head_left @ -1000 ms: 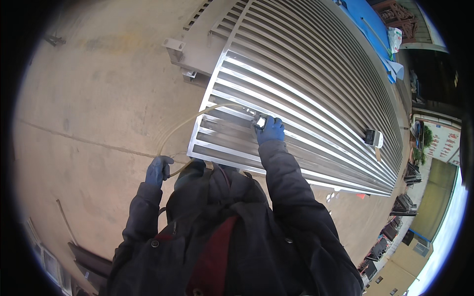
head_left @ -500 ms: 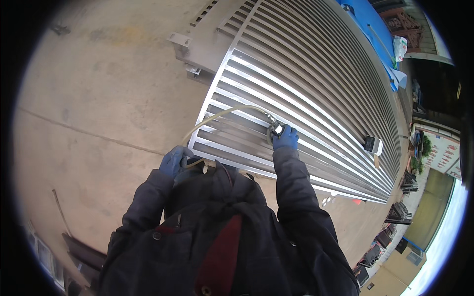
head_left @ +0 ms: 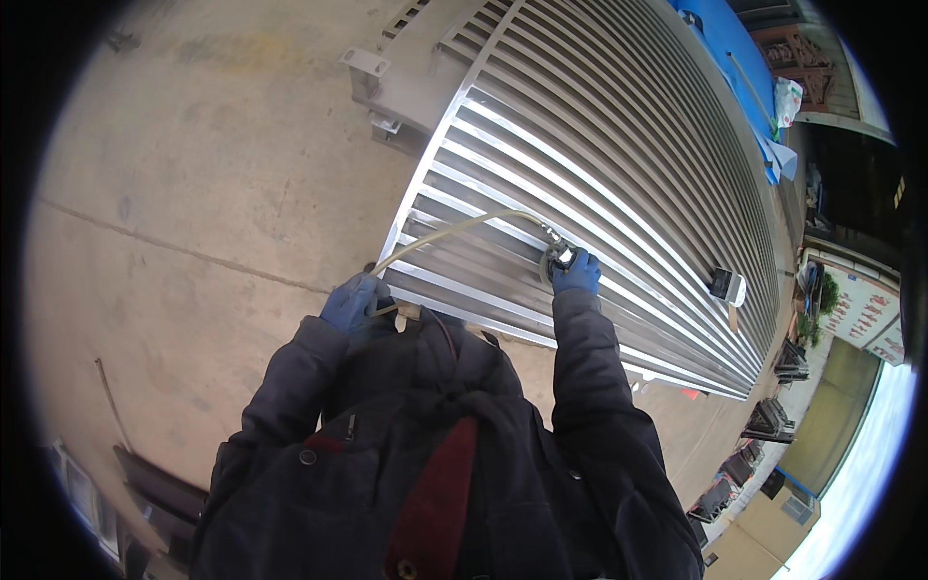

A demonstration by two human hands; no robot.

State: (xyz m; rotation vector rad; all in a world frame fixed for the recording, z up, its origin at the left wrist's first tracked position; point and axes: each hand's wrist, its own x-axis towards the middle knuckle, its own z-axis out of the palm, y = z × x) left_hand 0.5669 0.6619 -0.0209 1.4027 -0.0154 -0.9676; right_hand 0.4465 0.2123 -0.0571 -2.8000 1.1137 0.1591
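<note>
Gloved in blue, my right hand is wrapped round an air sander with a round pad, which rests on the slats of a large metal slatted panel. From the sander's metal fitting a pale air hose arches left to my left hand. That hand, also gloved, is closed round the hose just off the panel's near left edge. Bright bare metal shows on several slats, while those farther away look duller grey. The sander's underside is hidden.
A black-and-white box-like object lies on the panel's right part. Grey metal brackets jut out at the panel's far left. Blue sheeting covers something beyond it. Concrete floor stretches to the left.
My right hand and the sander have shifted slightly right along the slats. My left hand has moved a little up and right with the hose.
</note>
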